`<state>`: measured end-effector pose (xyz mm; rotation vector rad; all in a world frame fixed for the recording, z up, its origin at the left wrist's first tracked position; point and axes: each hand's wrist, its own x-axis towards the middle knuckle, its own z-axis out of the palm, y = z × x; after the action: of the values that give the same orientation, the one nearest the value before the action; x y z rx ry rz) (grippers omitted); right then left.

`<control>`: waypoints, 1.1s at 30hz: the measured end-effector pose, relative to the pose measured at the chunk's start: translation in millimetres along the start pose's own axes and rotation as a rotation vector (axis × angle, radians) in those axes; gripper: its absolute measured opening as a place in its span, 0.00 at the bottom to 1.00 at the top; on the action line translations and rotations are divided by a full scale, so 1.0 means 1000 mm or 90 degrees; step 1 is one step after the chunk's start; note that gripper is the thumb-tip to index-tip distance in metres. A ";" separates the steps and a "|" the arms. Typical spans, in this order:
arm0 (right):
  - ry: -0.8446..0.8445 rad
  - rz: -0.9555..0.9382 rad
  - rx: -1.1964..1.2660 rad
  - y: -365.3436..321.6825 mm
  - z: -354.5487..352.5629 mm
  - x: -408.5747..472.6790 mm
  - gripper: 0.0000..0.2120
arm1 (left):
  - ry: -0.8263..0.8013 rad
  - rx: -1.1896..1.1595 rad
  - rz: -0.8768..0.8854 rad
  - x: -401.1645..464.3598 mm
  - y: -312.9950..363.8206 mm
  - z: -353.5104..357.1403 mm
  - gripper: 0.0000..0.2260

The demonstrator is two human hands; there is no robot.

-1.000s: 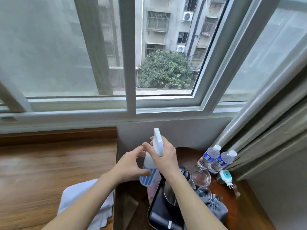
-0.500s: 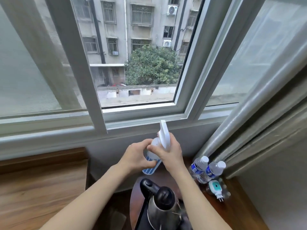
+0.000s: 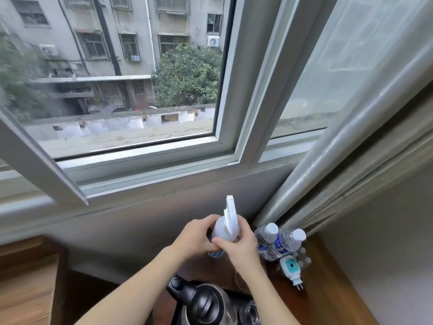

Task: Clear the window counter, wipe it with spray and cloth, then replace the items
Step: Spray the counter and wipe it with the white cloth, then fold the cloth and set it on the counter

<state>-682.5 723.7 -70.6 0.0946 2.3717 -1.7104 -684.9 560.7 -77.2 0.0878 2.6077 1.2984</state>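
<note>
Our right hand point(image 3: 241, 250) curls its fingers round the neck of the white plastic spray bottle point(image 3: 226, 227), with the thumb lying across the front. Our left hand point(image 3: 196, 238) wraps round the bottle's body from the other side, fingers bent and touching the plastic. So both our hands grip the bottle, and it is up in the air in front of the grey wall, below the window. Its white spray head sticks straight up, above our fingers. A bit of blue label peeks out under our hands.

Just to the right of our right hand stand two small clear water bottles with white caps and blue labels point(image 3: 278, 241), side by side and leaning a little. In front of them lies a small white plug-in thing with a teal middle point(image 3: 290, 268), its metal pins pointing toward us. They sit on a round dark brown wooden table point(image 3: 311, 299).

Under our arms we see a black and silver electric kettle point(image 3: 201, 303) on that table.

To the left is the light brown wooden window counter point(image 3: 25, 285). The grey curtain point(image 3: 332, 174) hangs down on the right, beside the window frame.
</note>
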 end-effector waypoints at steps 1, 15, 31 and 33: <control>0.003 0.005 -0.003 0.007 0.001 0.003 0.31 | -0.003 0.002 -0.005 0.003 -0.004 0.005 0.27; 0.001 0.037 -0.037 0.058 0.015 0.011 0.33 | -0.059 -0.026 -0.026 0.020 -0.050 0.034 0.24; 0.060 -0.041 -0.197 0.011 0.007 -0.032 0.44 | 0.017 -0.017 -0.118 -0.040 -0.053 -0.011 0.34; 0.127 -0.141 -0.200 -0.015 0.014 -0.049 0.37 | 0.053 0.000 -0.118 -0.060 -0.050 -0.037 0.33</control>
<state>-635.0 709.5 -50.7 -0.0528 2.8631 -1.4456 -632.7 492.8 -85.0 -0.2082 2.6106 1.2629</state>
